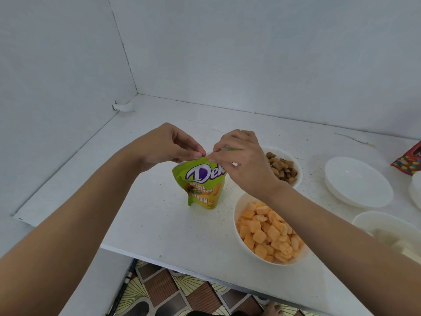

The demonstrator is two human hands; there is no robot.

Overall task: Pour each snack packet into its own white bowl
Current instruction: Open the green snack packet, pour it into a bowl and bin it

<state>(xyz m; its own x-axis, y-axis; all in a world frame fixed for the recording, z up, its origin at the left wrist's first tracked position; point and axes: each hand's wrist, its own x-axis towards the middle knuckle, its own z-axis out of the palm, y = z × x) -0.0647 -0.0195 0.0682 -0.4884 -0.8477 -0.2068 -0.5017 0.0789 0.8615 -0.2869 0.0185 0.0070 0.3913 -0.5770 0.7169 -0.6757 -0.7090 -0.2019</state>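
On the white surface [159,224] we see a near bowl [241,215] full of orange square puffs [268,233], a far bowl [296,166] of brown pieces [282,171], an empty bowl [357,181], and another at the right edge [385,221] holding pale chunks. The green packet [201,185] stands upright left of the filled bowls. Our left hand [164,147] and right hand [241,159] each pinch its top edge in a closed fingertip grip.

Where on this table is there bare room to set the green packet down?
Bare tabletop left of the green packet, out to the left wall. Crowded on the right: bowl of orange puffs, bowl of brown snacks, empty white bowl.
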